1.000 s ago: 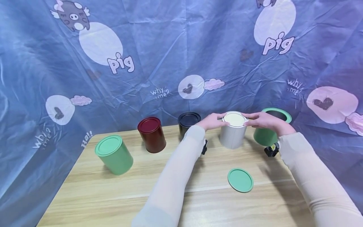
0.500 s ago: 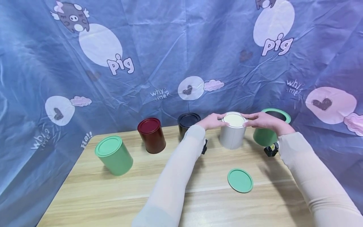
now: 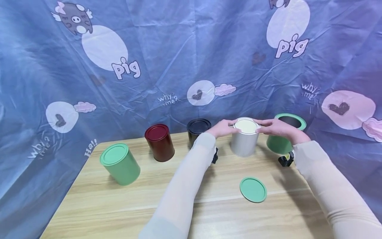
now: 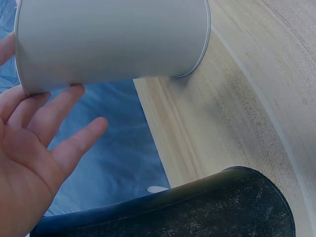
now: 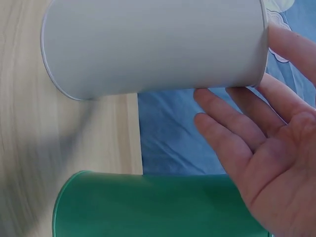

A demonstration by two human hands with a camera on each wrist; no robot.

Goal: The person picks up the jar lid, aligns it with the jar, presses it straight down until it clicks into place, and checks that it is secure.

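A white can (image 3: 244, 146) with its pale lid (image 3: 246, 126) in place stands upright at the back right of the table. My left hand (image 3: 222, 128) grips its top rim from the left, thumb at the front edge. From the right, my right hand (image 3: 280, 128) grips the same rim, its thumb also near the front. In the left wrist view several fingers (image 4: 59, 108) of the left hand lie at the white can's side near the top, the little finger standing off. The right wrist view has fingertips of the right hand touching the can's underside as seen there.
Right of the white can stands an uncovered green can (image 3: 279, 143); its green lid (image 3: 253, 189) lies on the table (image 3: 119, 212) in front. Further left are a black can (image 3: 199, 126), a dark red can (image 3: 159, 143) and a lidded green can (image 3: 120, 164). A blue printed cloth (image 3: 167, 49) hangs behind.
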